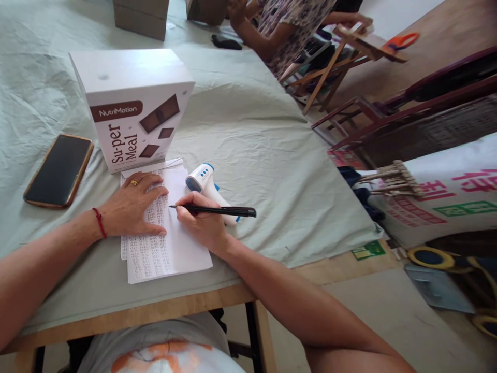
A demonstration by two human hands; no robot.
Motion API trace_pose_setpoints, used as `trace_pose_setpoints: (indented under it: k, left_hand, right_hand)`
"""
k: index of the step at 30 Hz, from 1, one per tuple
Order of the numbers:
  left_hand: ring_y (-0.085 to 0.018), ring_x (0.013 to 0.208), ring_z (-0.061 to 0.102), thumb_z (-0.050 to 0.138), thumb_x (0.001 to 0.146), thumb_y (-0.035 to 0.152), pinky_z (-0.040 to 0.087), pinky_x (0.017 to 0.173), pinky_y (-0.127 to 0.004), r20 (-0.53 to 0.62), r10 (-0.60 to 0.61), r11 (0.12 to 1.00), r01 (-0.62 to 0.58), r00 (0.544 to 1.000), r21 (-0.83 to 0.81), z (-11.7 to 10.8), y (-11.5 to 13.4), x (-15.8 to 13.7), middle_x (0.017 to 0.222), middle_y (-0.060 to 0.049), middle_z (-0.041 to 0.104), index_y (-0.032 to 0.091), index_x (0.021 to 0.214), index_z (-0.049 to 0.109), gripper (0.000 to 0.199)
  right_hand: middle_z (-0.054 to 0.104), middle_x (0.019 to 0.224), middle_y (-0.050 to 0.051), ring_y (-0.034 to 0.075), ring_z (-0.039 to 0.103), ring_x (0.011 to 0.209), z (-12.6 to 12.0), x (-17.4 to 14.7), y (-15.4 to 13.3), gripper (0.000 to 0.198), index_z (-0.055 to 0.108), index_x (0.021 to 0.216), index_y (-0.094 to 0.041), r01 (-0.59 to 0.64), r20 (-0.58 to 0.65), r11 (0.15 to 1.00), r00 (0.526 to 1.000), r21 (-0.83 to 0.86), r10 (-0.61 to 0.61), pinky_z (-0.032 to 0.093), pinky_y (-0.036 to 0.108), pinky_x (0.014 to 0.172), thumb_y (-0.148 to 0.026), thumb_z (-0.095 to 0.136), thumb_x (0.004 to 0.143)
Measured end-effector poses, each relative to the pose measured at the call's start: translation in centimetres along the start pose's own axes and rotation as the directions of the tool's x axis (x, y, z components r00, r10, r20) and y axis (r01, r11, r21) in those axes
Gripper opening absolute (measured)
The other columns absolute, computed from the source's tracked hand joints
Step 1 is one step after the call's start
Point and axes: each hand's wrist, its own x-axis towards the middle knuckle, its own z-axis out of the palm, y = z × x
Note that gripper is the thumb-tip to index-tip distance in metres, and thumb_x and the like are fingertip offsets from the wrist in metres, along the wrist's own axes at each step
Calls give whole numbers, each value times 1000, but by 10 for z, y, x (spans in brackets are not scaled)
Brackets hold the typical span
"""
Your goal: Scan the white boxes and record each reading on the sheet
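Note:
My right hand [204, 223] pinches a black pen [233, 211], its tip at the white paper sheets [186, 254]. Columns of small handwriting cover the left part of the top sheet. My left hand [132, 204] lies flat on the sheets with its fingers spread, a ring on one finger and a red cord at the wrist. A white and blue infrared thermometer [212, 189] lies just beyond my right hand, which hides part of it. Behind the sheets stands a white box [135, 119] printed "NutriMotion Su-per Meal".
A phone [58, 171] lies to the left on the pale green tablecloth [248, 134]. Brown boxes [142, 18] and a dark object [226, 42] are at the far side. Another person [283, 31] sits there, beside a wooden stand with orange-handled scissors [402, 41]. White sacks [458, 191] stand at right.

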Motion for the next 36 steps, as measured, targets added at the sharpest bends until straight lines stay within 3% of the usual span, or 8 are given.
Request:
trace_pose_setpoints:
  k: [13,18,22,28,30,32,34,36]
  left_hand:
    - [-43,134,42,79,71,61,35,112,-57,2,10,1000,-10,1000,11,0,-1,0,141,-22,49,13,128,56,78]
    - [-42,134,43,80,71,59,35,112,-57,-10,16,1000,-16,1000,6,-1,0,0,141,-22,49,14,128,56,77]
    - [-43,133,44,81,69,60,36,111,-58,-16,11,1000,-11,1000,3,1,-2,0,140,-23,50,13,128,56,80]
    - [-38,122,54,79,72,57,49,100,-55,-171,91,995,-81,981,65,2,-2,-2,129,-19,55,15,119,53,69]
    - [-31,110,59,75,80,47,54,92,-51,-422,133,988,-87,897,126,-5,0,-3,117,-13,58,20,111,50,49]
    - [-28,107,59,70,83,42,53,92,-52,-699,134,981,3,703,192,-15,1,-6,113,-8,55,24,108,46,38]
    - [-31,120,52,68,83,44,45,102,-60,-849,63,975,149,524,164,-24,-2,-7,124,-7,49,29,116,44,44]
    - [-34,138,37,68,83,48,35,111,-65,-875,-98,968,248,474,26,-27,-10,-7,142,-7,38,33,133,34,62]
  right_hand:
    - [57,62,-3,14,54,55,0,-1,-1,9,54,71,-24,28,18,1000,999,15,-28,50,31,57,-15,54,74]
    - [62,73,-1,14,58,64,-4,1,1,9,60,85,-22,164,-12,986,986,-39,-165,52,30,63,-17,53,84]
    - [64,90,4,17,64,83,-12,3,2,20,63,107,-22,344,108,919,938,-192,-328,55,31,75,-18,47,97]
    - [62,105,11,22,62,95,-26,3,7,42,55,134,-19,429,332,789,894,-440,-301,57,35,79,-8,35,98]
    - [62,107,12,23,63,95,-28,4,8,44,54,136,-19,416,354,756,899,-505,-258,57,34,75,-7,36,97]
    - [62,109,14,23,63,94,-29,5,7,45,54,135,-17,411,385,726,897,-552,-215,58,34,71,-6,37,96]
    - [63,111,15,24,63,95,-30,6,4,46,54,135,-15,418,415,713,889,-563,-193,58,35,70,-5,37,94]
    - [62,112,17,26,63,98,-31,6,-2,46,54,135,-13,419,419,723,887,-549,-195,59,38,72,-4,37,93]
